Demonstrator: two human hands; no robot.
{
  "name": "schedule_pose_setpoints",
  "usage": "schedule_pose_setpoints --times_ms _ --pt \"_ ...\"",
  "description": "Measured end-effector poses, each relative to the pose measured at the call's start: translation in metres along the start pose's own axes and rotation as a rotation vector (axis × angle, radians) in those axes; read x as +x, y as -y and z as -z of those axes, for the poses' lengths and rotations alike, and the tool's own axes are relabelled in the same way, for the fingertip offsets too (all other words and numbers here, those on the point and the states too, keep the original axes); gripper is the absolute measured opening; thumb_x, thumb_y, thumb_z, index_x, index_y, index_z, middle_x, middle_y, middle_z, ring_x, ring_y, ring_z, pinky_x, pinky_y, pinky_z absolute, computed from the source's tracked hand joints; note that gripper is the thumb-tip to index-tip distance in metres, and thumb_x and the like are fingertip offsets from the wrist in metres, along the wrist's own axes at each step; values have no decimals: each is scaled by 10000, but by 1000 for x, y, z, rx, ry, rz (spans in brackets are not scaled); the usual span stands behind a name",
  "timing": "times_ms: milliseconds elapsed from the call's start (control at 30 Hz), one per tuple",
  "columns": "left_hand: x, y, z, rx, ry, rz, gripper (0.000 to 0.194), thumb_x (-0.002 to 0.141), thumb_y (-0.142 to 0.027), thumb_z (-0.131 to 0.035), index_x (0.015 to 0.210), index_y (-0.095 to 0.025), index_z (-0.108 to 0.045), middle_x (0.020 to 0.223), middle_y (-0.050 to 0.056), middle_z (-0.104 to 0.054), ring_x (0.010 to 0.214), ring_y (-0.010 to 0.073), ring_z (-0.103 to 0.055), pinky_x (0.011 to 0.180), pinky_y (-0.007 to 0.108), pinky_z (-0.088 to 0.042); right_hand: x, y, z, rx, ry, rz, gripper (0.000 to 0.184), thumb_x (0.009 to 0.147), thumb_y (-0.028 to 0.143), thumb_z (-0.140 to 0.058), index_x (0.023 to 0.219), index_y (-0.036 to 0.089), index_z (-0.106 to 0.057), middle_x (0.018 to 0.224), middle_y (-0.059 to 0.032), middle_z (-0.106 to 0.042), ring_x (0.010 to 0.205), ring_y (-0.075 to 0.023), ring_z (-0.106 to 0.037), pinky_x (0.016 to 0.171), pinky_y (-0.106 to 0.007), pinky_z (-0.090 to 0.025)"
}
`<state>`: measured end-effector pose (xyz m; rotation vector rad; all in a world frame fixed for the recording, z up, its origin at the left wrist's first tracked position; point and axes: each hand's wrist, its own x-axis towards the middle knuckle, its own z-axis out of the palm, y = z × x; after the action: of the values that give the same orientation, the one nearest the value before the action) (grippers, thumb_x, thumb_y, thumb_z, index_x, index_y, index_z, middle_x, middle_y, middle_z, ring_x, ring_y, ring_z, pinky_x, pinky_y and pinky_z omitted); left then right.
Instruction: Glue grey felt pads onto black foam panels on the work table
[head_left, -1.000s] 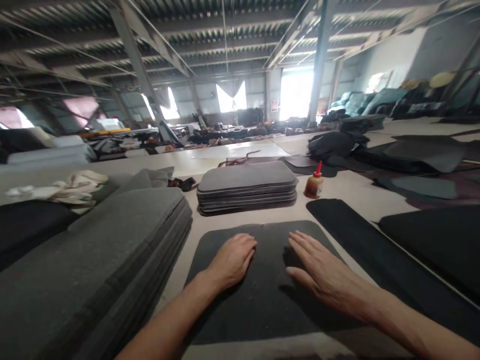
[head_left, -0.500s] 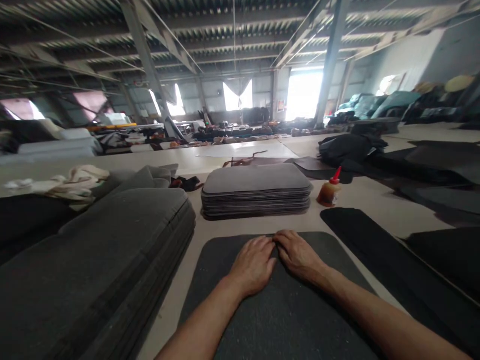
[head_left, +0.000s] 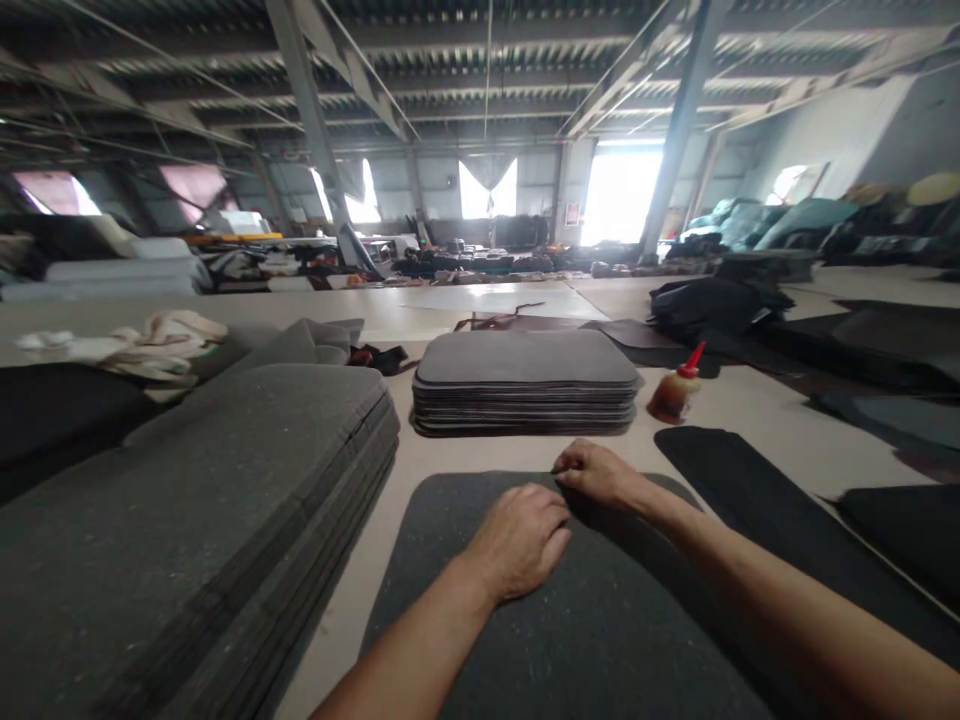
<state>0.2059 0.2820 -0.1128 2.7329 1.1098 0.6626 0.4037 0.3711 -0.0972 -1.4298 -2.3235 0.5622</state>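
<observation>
A dark grey felt pad [head_left: 570, 630] with rounded corners lies flat on the beige table [head_left: 750, 410] right in front of me. My left hand [head_left: 521, 540] rests on it palm down, fingers together and loosely curled. My right hand [head_left: 596, 472] is at the pad's far edge, fingers bunched in a pinch on that edge. Just beyond the pad stands a neat stack of lighter grey pads [head_left: 525, 382] of the same shape.
A tall pile of grey felt sheets [head_left: 195, 520] fills the left. A small glue bottle with a red nozzle [head_left: 675, 390] stands right of the stack. Black strips [head_left: 757, 500] and dark fabric lie on the right; crumpled cloth [head_left: 142, 345] lies far left.
Both hands went from lying flat and apart on the pad to meeting at its middle. The right hand has now reached the far edge and pinched it; the left drew back slightly.
</observation>
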Motion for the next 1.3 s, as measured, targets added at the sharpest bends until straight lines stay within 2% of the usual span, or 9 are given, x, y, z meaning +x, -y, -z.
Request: schedule_pose_setpoints --times_ms 167,433,567,733,833,967,1067,1200,1300 --pt "0 0 -1 5 -1 4 201 977 -296 -565 1121 -193 -661 1125 54 -679 1106 232 -580 995 402 -467 3 1 1 82 80 -41 181 760 194 -637 906 146 -734 908 -58 -687 814 -192 -638 741 -271 -494" --pt "1 0 0 16 10 0 203 975 -289 -570 1133 -193 -652 1140 53 -670 1117 229 -569 987 398 -458 8 -1 3 177 136 -12 96 748 205 -603 781 154 -678 780 -22 -663 724 -171 -605 673 -253 -460" --pt "1 -1 1 24 16 12 185 967 -285 -578 1105 -187 -654 1114 53 -671 1097 227 -572 981 388 -463 9 -1 1 158 79 31 99 782 205 -586 750 150 -661 823 -39 -647 779 -175 -597 720 -257 -449" --pt "2 -4 3 26 32 34 181 962 -290 -579 1103 -205 -654 1130 40 -676 1115 224 -578 1009 382 -458 13 -3 -7 95 -5 53 94 762 145 -569 720 146 -653 825 -57 -637 830 -191 -585 780 -276 -435" --pt "2 -4 1 27 27 83 334 953 -318 -585 1265 -197 -592 1300 57 -629 1240 235 -534 1106 405 -411 14 -4 -13 67 -26 57 97 753 129 -568 713 148 -655 816 -59 -636 831 -194 -584 788 -278 -437" --pt "3 -1 -5 33 29 174 545 961 -394 -536 1438 -145 -450 1537 121 -451 1433 283 -380 1229 529 -254 15 -3 -16 41 -52 41 97 758 129 -572 716 150 -658 814 -63 -644 823 -193 -598 782 -269 -450" --pt "3 0 -7 34 44 201 548 966 -419 -494 1445 -156 -452 1553 119 -435 1459 281 -352 1239 565 -216 12 -8 -8 27 -98 -4 121 804 187 -571 778 154 -685 857 -69 -673 832 -199 -622 776 -273 -470" --pt "4 -1 -7 26 59 212 556 969 -440 -463 1453 -168 -454 1569 115 -415 1473 274 -334 1239 567 -216 -2 -23 14 -4 -197 -80 258 879 250 -503 1002 143 -702 970 -102 -703 885 -237 -655 793 -322 -508" --pt "3 -1 -7 24 63 218 557 969 -444 -451 1452 -168 -457 1574 113 -408 1478 272 -325 1240 575 -210 -20 -24 19 -23 -178 -21 277 892 242 -486 1026 143 -708 1007 -114 -708 928 -248 -664 844 -351 -526"
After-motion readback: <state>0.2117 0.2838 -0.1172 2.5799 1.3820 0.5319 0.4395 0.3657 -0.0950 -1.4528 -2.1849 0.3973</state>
